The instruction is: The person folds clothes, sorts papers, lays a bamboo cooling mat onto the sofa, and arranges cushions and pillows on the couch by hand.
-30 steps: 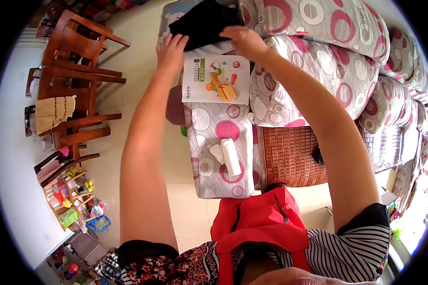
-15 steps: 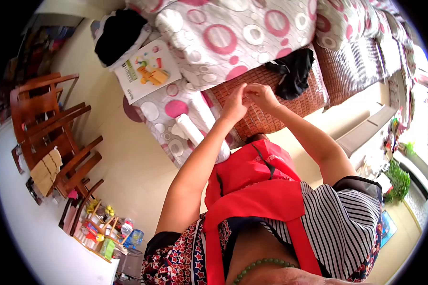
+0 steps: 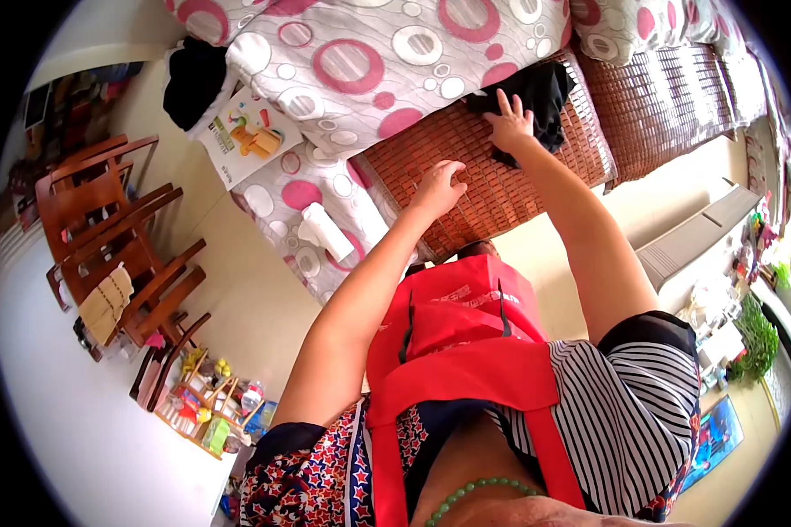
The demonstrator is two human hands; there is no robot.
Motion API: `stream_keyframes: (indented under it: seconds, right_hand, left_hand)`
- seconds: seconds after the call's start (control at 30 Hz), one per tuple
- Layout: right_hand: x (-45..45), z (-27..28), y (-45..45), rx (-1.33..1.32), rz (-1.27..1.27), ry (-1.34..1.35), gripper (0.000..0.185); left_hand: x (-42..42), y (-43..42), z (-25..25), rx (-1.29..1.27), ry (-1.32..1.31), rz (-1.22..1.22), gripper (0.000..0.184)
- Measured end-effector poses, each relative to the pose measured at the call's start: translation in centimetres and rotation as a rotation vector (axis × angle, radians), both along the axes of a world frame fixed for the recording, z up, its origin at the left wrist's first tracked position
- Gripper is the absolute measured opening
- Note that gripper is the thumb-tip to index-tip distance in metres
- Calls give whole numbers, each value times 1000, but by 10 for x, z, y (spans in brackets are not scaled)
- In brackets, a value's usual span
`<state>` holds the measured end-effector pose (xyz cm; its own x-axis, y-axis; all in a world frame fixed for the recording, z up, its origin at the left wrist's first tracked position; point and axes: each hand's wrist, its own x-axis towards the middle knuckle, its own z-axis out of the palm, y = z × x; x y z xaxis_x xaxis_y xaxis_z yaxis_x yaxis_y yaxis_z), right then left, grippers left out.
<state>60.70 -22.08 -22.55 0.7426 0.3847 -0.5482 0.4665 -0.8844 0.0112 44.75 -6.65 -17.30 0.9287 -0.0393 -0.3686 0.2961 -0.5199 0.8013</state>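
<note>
My left hand [image 3: 439, 188] hovers over the brown woven seat mat [image 3: 448, 149], its thumb apart from the loosely curled fingers. Nothing plainly shows in it. Farther right, my right hand [image 3: 511, 125] is spread open at the near left side of a crumpled black cloth [image 3: 547, 98]. Its fingers overlap the cloth in view; whether they touch it I cannot tell. The cloth lies on the mat against the sofa's patterned backrest [image 3: 360, 66]. A red apron [image 3: 457, 307] covers my front.
On the sofa arm at left lie a white roll-like object [image 3: 325, 230] and a booklet [image 3: 253, 136], with a black item [image 3: 193, 83] behind. Wooden chairs [image 3: 119, 233] stand at far left. A low grey bench-like unit [image 3: 699, 237] and a green plant [image 3: 754, 338] are at right.
My hands, earlier together at the fingertips, have come apart. The right one has moved up to the black cloth and spread its fingers; the left stays over the mat. The view has shifted slightly.
</note>
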Motion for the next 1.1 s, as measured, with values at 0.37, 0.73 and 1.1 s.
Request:
stream_keyframes:
  seconds: [0.37,0.73,1.1]
  right_hand:
    - [14,99,-45,1438,-690,574,33]
    - [-101,368,11,1596,-515,939,33]
    - [-131,447,24,1260,197,119,33]
  left_hand:
    - [-93,34,66,-119,211,208,39]
    - [-105,52,253,-84,-460,439,60]
    - [-133,88,312,-1079,-89,808,28]
